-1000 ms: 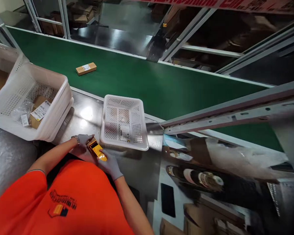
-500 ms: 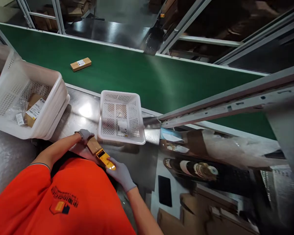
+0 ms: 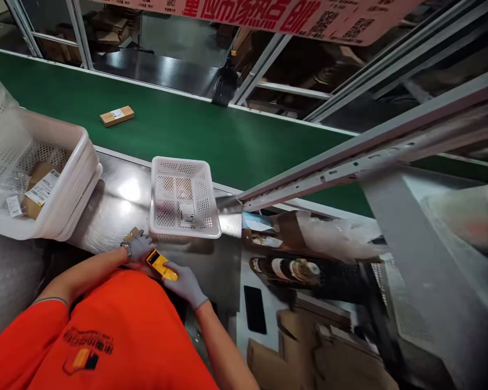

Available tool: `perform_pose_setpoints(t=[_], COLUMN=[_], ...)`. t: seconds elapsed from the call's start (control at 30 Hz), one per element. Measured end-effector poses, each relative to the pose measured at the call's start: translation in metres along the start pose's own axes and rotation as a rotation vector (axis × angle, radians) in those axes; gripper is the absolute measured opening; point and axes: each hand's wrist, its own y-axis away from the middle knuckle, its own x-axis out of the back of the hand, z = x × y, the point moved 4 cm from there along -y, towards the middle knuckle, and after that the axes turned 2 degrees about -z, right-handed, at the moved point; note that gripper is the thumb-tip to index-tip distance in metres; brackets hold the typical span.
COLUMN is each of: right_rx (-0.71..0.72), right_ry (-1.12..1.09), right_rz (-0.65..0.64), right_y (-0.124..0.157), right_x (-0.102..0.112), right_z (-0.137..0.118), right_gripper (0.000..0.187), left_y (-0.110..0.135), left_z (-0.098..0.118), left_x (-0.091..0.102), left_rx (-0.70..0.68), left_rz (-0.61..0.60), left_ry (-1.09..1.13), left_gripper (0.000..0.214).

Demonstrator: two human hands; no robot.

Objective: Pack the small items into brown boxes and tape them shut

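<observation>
My gloved left hand (image 3: 139, 247) is closed around a small cardboard box (image 3: 130, 234), whose far end shows past the fingers; the rest is hidden beneath the hand. In my gloved right hand (image 3: 185, 283) is a yellow hand-held device (image 3: 162, 264) with a black front part, its kind unclear. That front end points at my left hand and lies close to it; whether they touch I cannot tell. Just beyond both hands, a white perforated basket (image 3: 214, 230) stands on the metal table (image 3: 122, 184), with a labelled parcel (image 3: 187, 214) visible at its bottom.
Stacked white baskets (image 3: 75, 179) at the left hold a labelled carton (image 3: 40, 189). A taped box (image 3: 117, 116) lies on the green conveyor belt (image 3: 179, 130). At right are a metal post (image 3: 309, 173), a bottle (image 3: 287, 270), a black phone (image 3: 255, 310) and cardboard boxes (image 3: 341, 346).
My left hand has shifted over the box, covering most of it. The yellow device has moved left towards that hand. The view has turned, bringing a red-lettered sign into sight.
</observation>
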Motion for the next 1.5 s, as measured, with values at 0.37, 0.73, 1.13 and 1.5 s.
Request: perform_pose_setpoints(t=[0.37, 0.73, 1.13, 1.5], right_rx=[0.153, 0.187, 0.083, 0.06], right_ry=[-0.124, -0.061, 0.214, 0.239], right_rz=[0.033, -0.136, -0.2, -0.209], right_y=[0.011, -0.052, -0.078, -0.06], right_x=[0.042, 0.01, 0.002, 0.01], right_z=[-0.05, -0.105, -0.085, -0.083], right_gripper=[0.052, 0.055, 0.056, 0.056], left_y=[0.046, 0.099, 0.09, 0.048], left_z=[-0.014, -0.076, -0.111, -0.058], left_x=[0.017, 0.044, -0.002, -0.022], left_rx=[-0.047, 0.141, 0.417, 0.283], left_rz=[0.329, 0.224, 0.048, -0.004], left_ry=[0.685, 0.476, 0.186, 0.102], left_gripper=[0.093, 0.061, 0.103, 0.12])
